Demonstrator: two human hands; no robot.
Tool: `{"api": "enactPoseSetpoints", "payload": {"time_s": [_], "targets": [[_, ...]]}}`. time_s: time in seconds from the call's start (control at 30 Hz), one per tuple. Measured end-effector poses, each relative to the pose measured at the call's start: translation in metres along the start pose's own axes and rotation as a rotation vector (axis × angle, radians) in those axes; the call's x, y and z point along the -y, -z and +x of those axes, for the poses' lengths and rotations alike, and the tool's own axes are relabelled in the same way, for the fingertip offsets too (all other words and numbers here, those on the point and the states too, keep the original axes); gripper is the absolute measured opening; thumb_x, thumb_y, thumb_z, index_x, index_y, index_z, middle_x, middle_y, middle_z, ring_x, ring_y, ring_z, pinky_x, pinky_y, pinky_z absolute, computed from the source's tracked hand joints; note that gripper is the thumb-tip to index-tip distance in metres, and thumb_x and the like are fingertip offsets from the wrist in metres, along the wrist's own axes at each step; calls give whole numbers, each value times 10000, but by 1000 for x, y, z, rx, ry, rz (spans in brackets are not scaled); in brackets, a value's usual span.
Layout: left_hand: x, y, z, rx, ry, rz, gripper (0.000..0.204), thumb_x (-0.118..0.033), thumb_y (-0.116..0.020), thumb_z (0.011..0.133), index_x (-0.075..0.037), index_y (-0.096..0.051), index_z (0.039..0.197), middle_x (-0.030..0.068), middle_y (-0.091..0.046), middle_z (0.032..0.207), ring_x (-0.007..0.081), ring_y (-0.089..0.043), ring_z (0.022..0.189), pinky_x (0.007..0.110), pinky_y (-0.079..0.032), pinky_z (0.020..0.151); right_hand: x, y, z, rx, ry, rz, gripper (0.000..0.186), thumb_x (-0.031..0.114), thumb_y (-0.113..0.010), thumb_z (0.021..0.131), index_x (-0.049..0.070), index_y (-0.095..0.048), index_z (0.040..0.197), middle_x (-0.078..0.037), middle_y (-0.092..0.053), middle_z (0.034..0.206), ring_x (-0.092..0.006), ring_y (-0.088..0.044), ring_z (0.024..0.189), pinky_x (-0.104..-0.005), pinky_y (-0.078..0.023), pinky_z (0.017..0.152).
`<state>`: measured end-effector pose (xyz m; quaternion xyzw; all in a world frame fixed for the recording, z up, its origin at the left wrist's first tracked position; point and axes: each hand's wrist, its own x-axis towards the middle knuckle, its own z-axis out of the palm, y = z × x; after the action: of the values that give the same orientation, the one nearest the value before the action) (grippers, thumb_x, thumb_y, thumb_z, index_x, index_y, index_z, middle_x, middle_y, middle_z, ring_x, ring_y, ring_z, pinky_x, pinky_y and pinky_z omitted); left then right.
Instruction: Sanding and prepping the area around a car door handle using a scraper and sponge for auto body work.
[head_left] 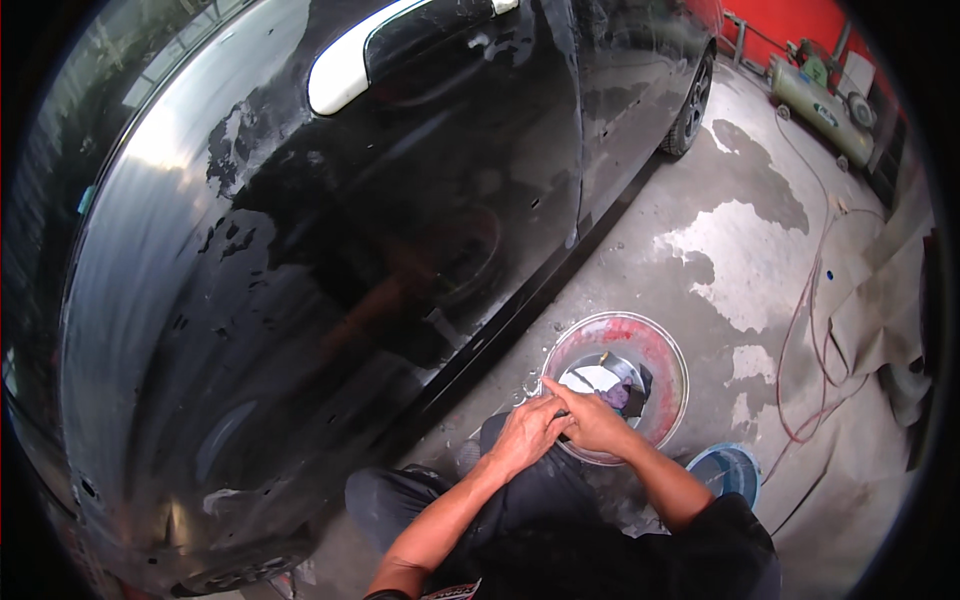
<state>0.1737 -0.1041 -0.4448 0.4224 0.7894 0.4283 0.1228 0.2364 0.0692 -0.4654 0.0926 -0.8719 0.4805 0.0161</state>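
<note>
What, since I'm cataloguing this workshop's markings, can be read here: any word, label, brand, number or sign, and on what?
Dark oval label on the greenish tank: too small to read reliably.
Pale print on the black shirt: cut off, unreadable.
Nothing else legible.

Left hand (530, 432) and right hand (594, 420) meet by a round basin (663, 372).

We have the car (330, 290) on our left and ahead. To its right, on the floor (745, 255), stands a basin (668, 400) with small things (620, 396) in it; our left hand (532, 436) and right hand (592, 422) meet over its near-left edge. Nearer us, right of the basin, sits a bucket (725, 470); farther right lies a hose (795, 440), with a compressor (818, 112) beyond.
</note>
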Motion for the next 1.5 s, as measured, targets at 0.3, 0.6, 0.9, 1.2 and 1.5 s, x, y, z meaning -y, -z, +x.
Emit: {"api": "enactPoseSetpoints", "payload": {"time_s": [0.3, 0.6, 0.9, 1.2, 1.5], "targets": [[-4, 8, -16, -127, 101, 88, 391, -179, -723, 930, -29, -655, 1285, 185, -667, 1267, 397, -611, 1198, 459, -479, 1053, -159, -63, -18, -17, -760, 369, 260, 168, -678, 883, -35, -717, 1041, -143, -727, 835, -219, -692, 727, -393, -529, 657], [-9, 23, -46, -2, 224, 61, 339, -187, -702, 950, -34, -675, 1251, 191, -697, 1190, 403, -643, 1138, 461, -518, 998, -245, -88, 25, 456, -582, -241, 325, 84, -613, 774, -25, -756, 1045, -268, -742, 1001, -382, -736, 956, -441, -574, 832], [20, 43, -59, -41, 263, 43, 326, -173, -677, 954, -5, -665, 1233, 188, -690, 1166, 389, -649, 1129, 489, -530, 963, -382, -88, -7, 309, -454, -545, 312, 102, -556, 844, -51, -692, 1079, -317, -704, 1042, -463, -686, 1002, -531, -540, 899], [35, 27, -79, -125, 354, 27, 307, -143, -699, 908, 3, -677, 1177, 189, -682, 1053, 390, -665, 1042, 496, -541, 880, -392, -127, 21, 223, -672, -175, 383, 226, -641, 879, -89, -702, 1088, -282, -732, 1037, -411, -698, 1032, -472, -518, 927], [50, 8, -99, -181, 404, 98, 307, -137, -714, 892, 0, -683, 1165, 177, -685, 1054, 382, -673, 1030, 491, -545, 894, -388, -138, 31, -182, -990, 529, 399, 156, -527, 882, -29, -637, 1218, -147, -677, 1095, -287, -659, 944, -425, -533, 899]]}}
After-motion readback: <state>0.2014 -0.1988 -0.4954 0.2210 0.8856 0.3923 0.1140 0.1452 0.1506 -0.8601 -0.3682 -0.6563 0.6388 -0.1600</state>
